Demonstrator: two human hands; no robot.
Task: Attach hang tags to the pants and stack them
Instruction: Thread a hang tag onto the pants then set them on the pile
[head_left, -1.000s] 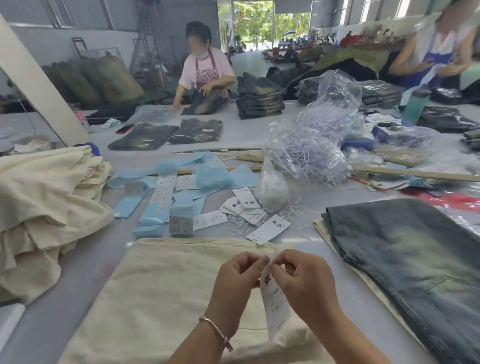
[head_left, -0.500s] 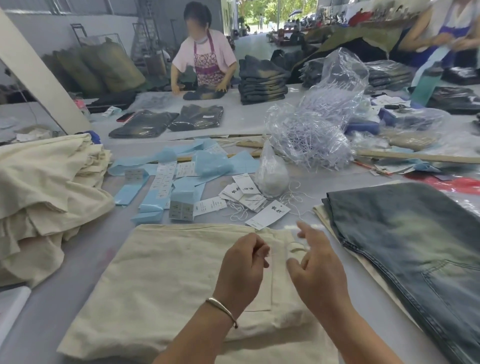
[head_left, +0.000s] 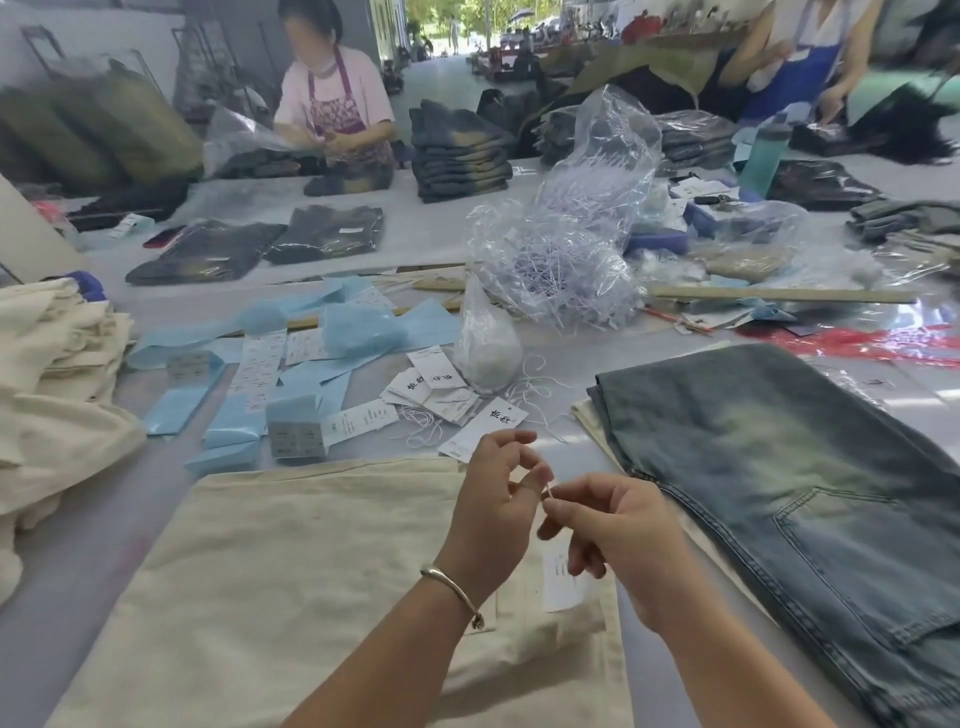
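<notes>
Folded cream pants (head_left: 291, 582) lie flat on the table in front of me. A white hang tag (head_left: 561, 579) rests on them near their right edge, below my hands. My left hand (head_left: 498, 504) and my right hand (head_left: 608, 525) meet above the pants and pinch a thin white tag string (head_left: 548, 489) between their fingertips. Loose hang tags (head_left: 441, 395) with white strings lie just beyond the pants. Washed blue jeans (head_left: 789, 499) lie stacked to my right, over another cream pair.
A heap of cream pants (head_left: 57, 395) sits at my left. Blue paper strips and sticker sheets (head_left: 270, 374) lie ahead, with a small white bag (head_left: 485, 343) and a large clear bag of plastic fasteners (head_left: 571, 249). Two people work at the far tables beside stacked dark jeans (head_left: 460, 156).
A second ago both hands held the tag up. It now lies on the pants, and the hands have come together above it, pinching the string.
</notes>
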